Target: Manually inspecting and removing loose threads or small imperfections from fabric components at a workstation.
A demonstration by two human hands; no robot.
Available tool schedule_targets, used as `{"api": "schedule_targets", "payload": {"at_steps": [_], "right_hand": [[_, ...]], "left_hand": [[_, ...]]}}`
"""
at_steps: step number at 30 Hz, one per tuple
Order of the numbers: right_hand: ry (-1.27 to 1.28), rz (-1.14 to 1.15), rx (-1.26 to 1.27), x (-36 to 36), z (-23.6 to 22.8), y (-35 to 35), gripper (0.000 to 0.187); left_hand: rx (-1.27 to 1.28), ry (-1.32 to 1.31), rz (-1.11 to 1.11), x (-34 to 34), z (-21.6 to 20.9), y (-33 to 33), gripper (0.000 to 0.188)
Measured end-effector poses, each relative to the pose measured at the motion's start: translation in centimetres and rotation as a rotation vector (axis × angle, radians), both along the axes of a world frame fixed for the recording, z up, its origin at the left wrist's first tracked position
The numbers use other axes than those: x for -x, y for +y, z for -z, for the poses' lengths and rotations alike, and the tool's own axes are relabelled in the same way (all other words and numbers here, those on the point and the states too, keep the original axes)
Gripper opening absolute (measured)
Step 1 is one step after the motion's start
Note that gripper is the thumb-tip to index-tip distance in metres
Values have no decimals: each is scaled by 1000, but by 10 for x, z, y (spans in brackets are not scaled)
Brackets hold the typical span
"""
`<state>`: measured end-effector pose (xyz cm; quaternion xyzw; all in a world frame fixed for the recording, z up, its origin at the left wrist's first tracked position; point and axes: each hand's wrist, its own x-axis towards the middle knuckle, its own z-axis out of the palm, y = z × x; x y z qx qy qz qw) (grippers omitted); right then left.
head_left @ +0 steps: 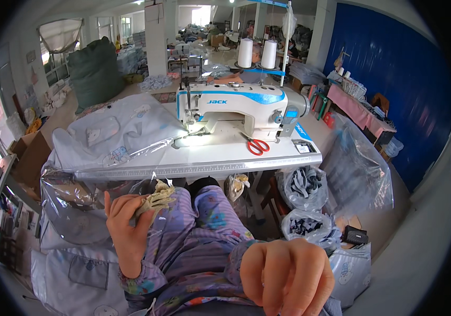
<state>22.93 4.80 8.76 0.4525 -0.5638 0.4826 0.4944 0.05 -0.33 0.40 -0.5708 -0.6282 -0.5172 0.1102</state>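
Note:
Above my lap at the left, my left hand (128,224) pinches a crumpled, beige-yellow, cloth-like piece (158,199) between thumb and fingers. It may be a worn glove, but its kind is not certain. My right hand (287,276) is raised close to the camera at the lower right, its fingers curled downward and together. The fingertips are partly out of sight, so anything in them is hidden. In front of me stands a white and blue sewing machine (231,100), its lamp lit at the needle. Grey printed fabric (125,126) spreads over the table's left side.
Red-handled scissors (257,147) lie on the white sewing table (194,167). Two thread cones (245,53) stand behind the machine. Bags of striped scraps (305,189) sit at the right, near a small black box (355,235). A cardboard box (29,160) stands at the left.

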Motion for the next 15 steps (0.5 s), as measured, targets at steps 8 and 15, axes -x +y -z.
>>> {"api": "schedule_targets", "payload": {"at_steps": [8,15], "right_hand": [[-10,-39,28,4,-1,3,6],[-171,344,313,24,29,20,7]], "left_hand": [[-24,1,-14,0,0,-1,23],[-67,-534,148,1,7,-2,25]]}}
